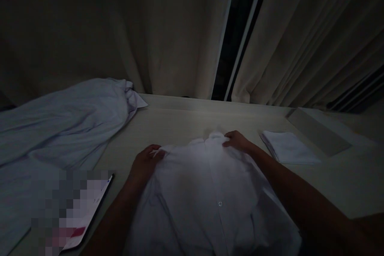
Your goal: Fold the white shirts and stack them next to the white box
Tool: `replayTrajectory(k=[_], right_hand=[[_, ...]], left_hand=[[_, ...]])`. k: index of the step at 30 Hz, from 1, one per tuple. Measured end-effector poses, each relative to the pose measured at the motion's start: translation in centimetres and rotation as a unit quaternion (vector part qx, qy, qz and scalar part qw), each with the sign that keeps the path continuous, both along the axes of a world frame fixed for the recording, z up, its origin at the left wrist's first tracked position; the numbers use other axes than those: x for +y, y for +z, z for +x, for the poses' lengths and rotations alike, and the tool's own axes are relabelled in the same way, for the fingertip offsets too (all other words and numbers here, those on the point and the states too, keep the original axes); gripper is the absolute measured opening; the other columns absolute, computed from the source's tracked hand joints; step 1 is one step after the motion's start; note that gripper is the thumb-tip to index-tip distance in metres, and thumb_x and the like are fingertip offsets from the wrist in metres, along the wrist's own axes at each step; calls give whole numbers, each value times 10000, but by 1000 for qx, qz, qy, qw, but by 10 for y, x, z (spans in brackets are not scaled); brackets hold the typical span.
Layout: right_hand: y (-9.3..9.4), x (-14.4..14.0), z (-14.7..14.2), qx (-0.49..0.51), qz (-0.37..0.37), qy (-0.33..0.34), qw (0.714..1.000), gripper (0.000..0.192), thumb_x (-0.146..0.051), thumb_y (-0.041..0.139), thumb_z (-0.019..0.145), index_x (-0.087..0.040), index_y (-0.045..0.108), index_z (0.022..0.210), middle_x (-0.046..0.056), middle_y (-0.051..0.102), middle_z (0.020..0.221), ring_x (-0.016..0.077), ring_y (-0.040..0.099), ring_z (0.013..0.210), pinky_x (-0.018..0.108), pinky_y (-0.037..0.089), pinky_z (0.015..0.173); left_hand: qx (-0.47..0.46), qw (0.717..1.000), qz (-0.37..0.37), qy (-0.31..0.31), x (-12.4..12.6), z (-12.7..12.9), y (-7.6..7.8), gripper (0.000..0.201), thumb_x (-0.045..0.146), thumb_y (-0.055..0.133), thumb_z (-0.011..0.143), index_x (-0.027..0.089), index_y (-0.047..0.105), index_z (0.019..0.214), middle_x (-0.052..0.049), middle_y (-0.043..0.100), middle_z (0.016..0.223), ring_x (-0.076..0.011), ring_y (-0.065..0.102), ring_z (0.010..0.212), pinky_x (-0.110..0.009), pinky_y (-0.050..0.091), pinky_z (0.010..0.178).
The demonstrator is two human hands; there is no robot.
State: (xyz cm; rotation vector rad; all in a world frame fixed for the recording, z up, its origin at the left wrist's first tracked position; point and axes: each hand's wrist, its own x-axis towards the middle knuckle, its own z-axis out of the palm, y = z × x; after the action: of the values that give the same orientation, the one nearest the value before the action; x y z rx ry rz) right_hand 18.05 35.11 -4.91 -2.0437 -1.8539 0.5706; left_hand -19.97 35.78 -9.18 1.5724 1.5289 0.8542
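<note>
A white buttoned shirt (pixel 207 192) lies flat on the pale table (pixel 180 122) in front of me, collar away from me. My left hand (pixel 145 164) pinches the cloth at the shirt's left shoulder. My right hand (pixel 238 141) grips the cloth beside the collar on the right. The room is dim and finger detail is hard to read.
A pile of light blue cloth (pixel 60 124) covers the table's left side. A card or booklet (pixel 81 216) lies near the front left. A folded white stack (pixel 288 148) sits to the right, with a flat board (pixel 318 130) behind it. Beige curtains (pixel 168 32) hang beyond the table.
</note>
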Motion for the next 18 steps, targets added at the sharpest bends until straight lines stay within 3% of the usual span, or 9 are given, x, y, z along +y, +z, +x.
replayTrajectory(k=[3, 5, 8, 11, 15, 18], right_hand=[[1, -15, -7, -75, 154, -37, 984, 323, -255, 508, 844, -173, 675, 1108, 99, 656, 1084, 260, 558, 1059, 362, 405, 910], [-8, -32, -12, -145, 217, -9, 965, 392, -205, 459, 855, -203, 631, 1208, 105, 626, 1146, 269, 524, 1112, 386, 374, 957], [-29, -57, -15, -189, 173, 79, 963, 589, -90, 461, 789, -247, 511, 1354, 87, 606, 1218, 237, 534, 1118, 382, 370, 977], [-43, -64, -14, -142, 122, 80, 979, 710, -32, 475, 703, -215, 457, 1389, 77, 606, 1257, 206, 554, 1127, 357, 380, 1000], [-39, -36, -14, -13, 124, -20, 992, 510, -129, 474, 804, -184, 535, 1307, 91, 576, 1316, 211, 507, 1222, 371, 363, 1048], [-34, -4, -19, 65, 79, -48, 994, 353, -269, 466, 905, -174, 596, 1219, 117, 591, 1295, 225, 520, 1215, 377, 404, 1004]], left_hand=[[-10, 995, 65, 71, -1, -1, 2, 280, 428, 512, 791, 239, 580, 986, -13, 715, 998, -192, 660, 881, -281, 495, 763], [37, 994, 91, 51, 1, -2, -6, 223, 323, 480, 795, 245, 590, 973, -14, 704, 1045, -191, 651, 947, -283, 483, 822], [160, 984, 71, -15, 5, -1, -23, 292, 218, 440, 779, 238, 611, 1015, -35, 698, 1055, -206, 643, 985, -307, 465, 868], [234, 968, 65, -54, 7, 3, -34, 380, 220, 437, 796, 217, 582, 1147, -65, 673, 1144, -219, 623, 1042, -326, 446, 910], [273, 954, 95, -80, 5, 8, -32, 463, 437, 441, 854, 180, 560, 1220, -106, 650, 1191, -249, 607, 1060, -353, 434, 926], [289, 949, 100, -82, 2, 9, -27, 503, 545, 347, 886, 195, 623, 1120, -102, 681, 1100, -253, 621, 1004, -360, 439, 882]])
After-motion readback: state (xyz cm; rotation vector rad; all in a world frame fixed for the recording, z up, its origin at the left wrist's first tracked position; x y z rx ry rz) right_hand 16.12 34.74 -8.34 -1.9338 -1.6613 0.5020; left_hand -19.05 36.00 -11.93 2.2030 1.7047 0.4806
